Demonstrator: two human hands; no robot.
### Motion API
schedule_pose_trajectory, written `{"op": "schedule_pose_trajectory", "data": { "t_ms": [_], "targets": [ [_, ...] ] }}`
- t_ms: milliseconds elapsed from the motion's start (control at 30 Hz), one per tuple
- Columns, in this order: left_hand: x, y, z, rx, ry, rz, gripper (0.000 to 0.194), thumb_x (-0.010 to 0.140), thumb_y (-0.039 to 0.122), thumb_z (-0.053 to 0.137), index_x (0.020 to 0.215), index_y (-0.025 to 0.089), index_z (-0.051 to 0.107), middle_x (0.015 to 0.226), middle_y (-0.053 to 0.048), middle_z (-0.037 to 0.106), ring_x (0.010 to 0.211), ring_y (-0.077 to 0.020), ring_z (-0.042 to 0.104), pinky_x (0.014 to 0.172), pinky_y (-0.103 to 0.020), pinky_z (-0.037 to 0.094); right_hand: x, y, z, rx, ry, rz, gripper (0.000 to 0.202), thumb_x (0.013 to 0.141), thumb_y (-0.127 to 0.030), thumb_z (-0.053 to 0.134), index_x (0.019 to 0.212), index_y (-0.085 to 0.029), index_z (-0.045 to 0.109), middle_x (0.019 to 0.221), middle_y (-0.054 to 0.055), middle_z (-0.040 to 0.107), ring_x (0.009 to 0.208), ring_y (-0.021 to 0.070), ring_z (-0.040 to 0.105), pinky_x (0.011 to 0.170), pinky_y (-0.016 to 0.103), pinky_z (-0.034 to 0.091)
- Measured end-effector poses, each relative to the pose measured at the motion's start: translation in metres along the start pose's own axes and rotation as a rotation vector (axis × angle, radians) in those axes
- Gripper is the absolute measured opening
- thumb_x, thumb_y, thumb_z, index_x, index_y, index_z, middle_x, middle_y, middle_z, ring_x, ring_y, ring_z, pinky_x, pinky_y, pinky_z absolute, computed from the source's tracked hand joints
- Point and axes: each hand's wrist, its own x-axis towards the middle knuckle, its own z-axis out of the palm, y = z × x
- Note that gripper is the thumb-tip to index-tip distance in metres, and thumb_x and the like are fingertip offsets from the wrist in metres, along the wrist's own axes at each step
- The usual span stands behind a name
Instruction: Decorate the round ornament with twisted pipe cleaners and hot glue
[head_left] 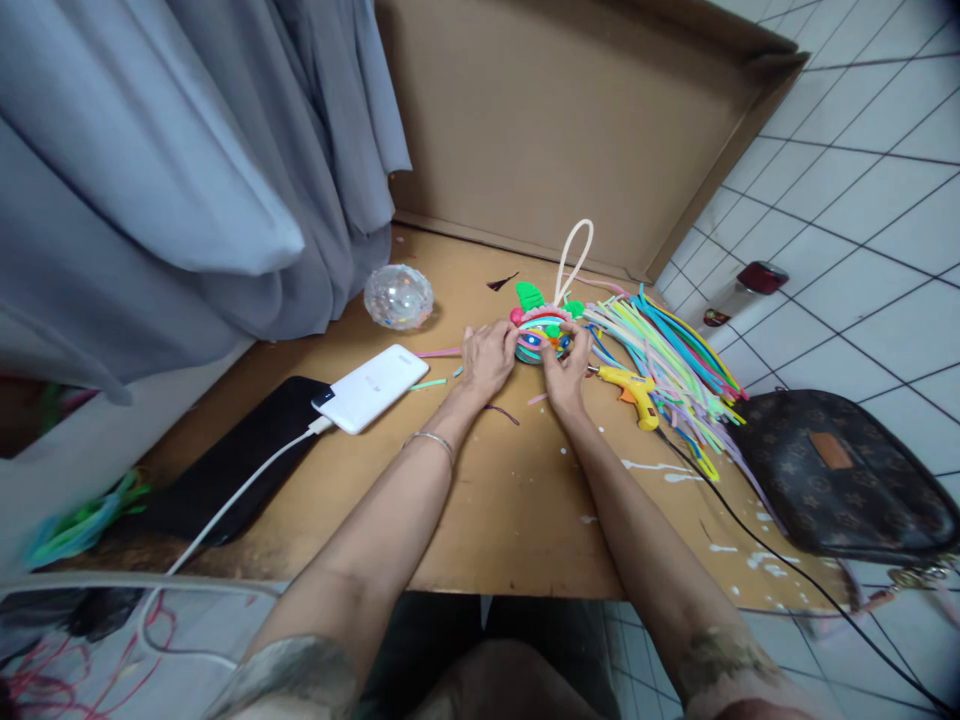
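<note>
At the near edge of the wooden counter (517,545), the person's two forearms reached forward. On the left, a white cable (240,492) ran to a white device (375,388), which overlapped the end of a flat black item (240,465). On the right lay a dark patterned bag (847,480).

Farther in, a bracelet (431,438) circled the left wrist. The left hand (489,357) and the right hand (568,368) held a colourful banded ornament (534,345) between them, resting low over the counter. The left grip was clamped on its left side, and the right grip was clamped on its right. Green leaves (529,296) and a pale loop (574,260) topped it.

Just beside the right hand was a yellow glue gun (634,392), with bundled coloured strips (660,345) behind it. A clear ball (399,297) sat left of the ornament, well apart. Beyond stood a brown panel (555,120), a grey curtain (285,150) to its left and white tiles (862,180) to its right.
</note>
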Motion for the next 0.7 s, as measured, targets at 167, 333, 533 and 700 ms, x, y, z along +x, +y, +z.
{"op": "schedule_pose_trajectory", "data": {
  "t_ms": [167, 333, 533, 700],
  "targets": [
    [-0.001, -0.002, 0.004, -0.118, 0.045, 0.016, 0.025, 0.101, 0.035, 0.049, 0.093, 0.022, 0.068, 0.090, -0.008, 0.076, 0.083, -0.0209, 0.068, 0.075, -0.031, 0.046, 0.000, 0.000, 0.000, -0.019, -0.004, -0.004, 0.028, 0.088, -0.038, 0.058, 0.113, -0.026, 0.054, 0.117, 0.007, 0.057, 0.116, 0.0258, 0.053, 0.106, 0.050, 0.045],
    [-0.001, -0.006, 0.007, -0.206, 0.087, 0.072, 0.022, 0.100, 0.030, 0.050, 0.095, 0.020, 0.069, 0.094, -0.009, 0.076, 0.085, -0.0195, 0.068, 0.080, -0.031, 0.050, 0.001, 0.003, 0.001, -0.016, -0.017, -0.024, 0.028, 0.088, -0.038, 0.058, 0.114, -0.028, 0.056, 0.115, 0.007, 0.056, 0.116, 0.0264, 0.054, 0.107, 0.051, 0.046],
    [0.001, -0.010, 0.009, -0.216, 0.092, 0.120, 0.020, 0.099, 0.026, 0.050, 0.096, 0.020, 0.069, 0.097, -0.009, 0.075, 0.089, -0.0198, 0.067, 0.083, -0.031, 0.051, 0.000, 0.004, 0.000, 0.003, -0.038, -0.039, 0.035, 0.088, -0.042, 0.062, 0.120, -0.029, 0.056, 0.122, 0.008, 0.057, 0.120, 0.0274, 0.054, 0.108, 0.054, 0.047],
    [0.002, -0.011, 0.010, -0.187, 0.093, 0.125, 0.021, 0.100, 0.025, 0.049, 0.095, 0.019, 0.069, 0.096, -0.010, 0.075, 0.090, -0.0207, 0.067, 0.084, -0.032, 0.051, 0.000, 0.000, -0.004, 0.036, -0.070, -0.090, 0.033, 0.088, -0.041, 0.064, 0.119, -0.029, 0.060, 0.130, 0.009, 0.054, 0.131, 0.0284, 0.051, 0.114, 0.056, 0.044]
  ]
}}
